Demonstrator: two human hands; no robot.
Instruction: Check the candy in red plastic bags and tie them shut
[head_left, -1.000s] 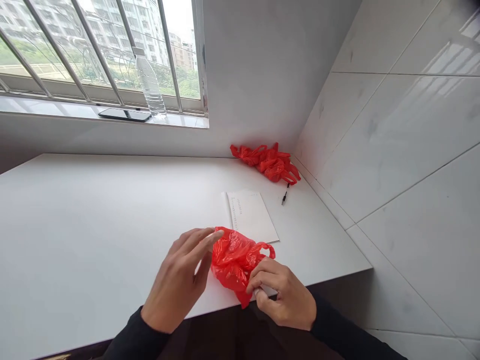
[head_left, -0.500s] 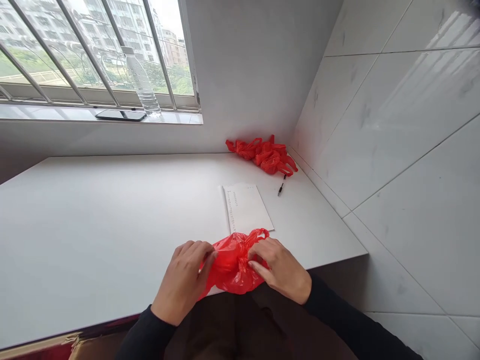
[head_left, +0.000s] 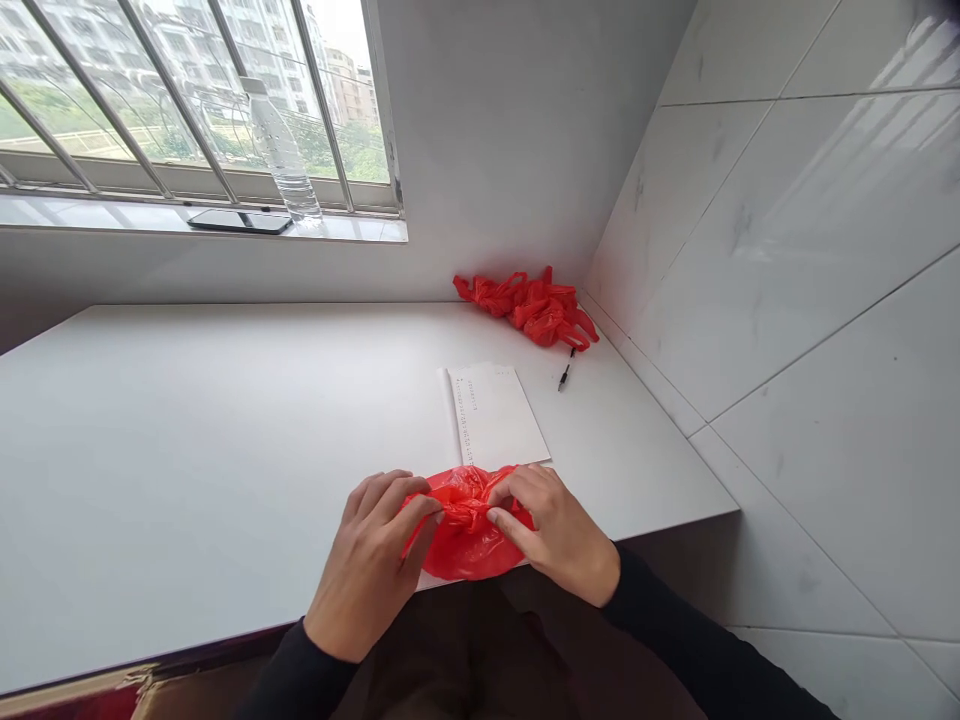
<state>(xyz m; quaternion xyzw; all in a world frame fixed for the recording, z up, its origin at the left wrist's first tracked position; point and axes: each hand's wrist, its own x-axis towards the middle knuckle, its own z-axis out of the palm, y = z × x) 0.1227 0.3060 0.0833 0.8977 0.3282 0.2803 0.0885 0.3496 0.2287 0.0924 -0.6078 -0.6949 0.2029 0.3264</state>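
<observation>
A thin, shiny red plastic bag [head_left: 474,550] lies bunched at the table's front edge, between my two hands. Thumb and fingers of my left hand [head_left: 379,550] pinch its left side. My right hand [head_left: 551,525] grips a gathered, twisted part of the bag near its middle. Just beyond the bag, a white notebook [head_left: 499,410] with small writing down its left side lies on the table, its near edge partly covered by the bag. What the bag holds, if anything, cannot be made out.
More crumpled red plastic bags [head_left: 536,308] lie in the far right corner of the white table [head_left: 225,430], with a black pen [head_left: 567,370] close by. A tiled wall [head_left: 825,300] bounds the right. On the windowsill stand a water bottle [head_left: 289,165] and a flat dark phone [head_left: 240,221].
The red plastic between my hands has been drawn into a tighter twist. My left hand's fingertips have come closer to my right hand, and the loop sticking up at the right has folded down.
</observation>
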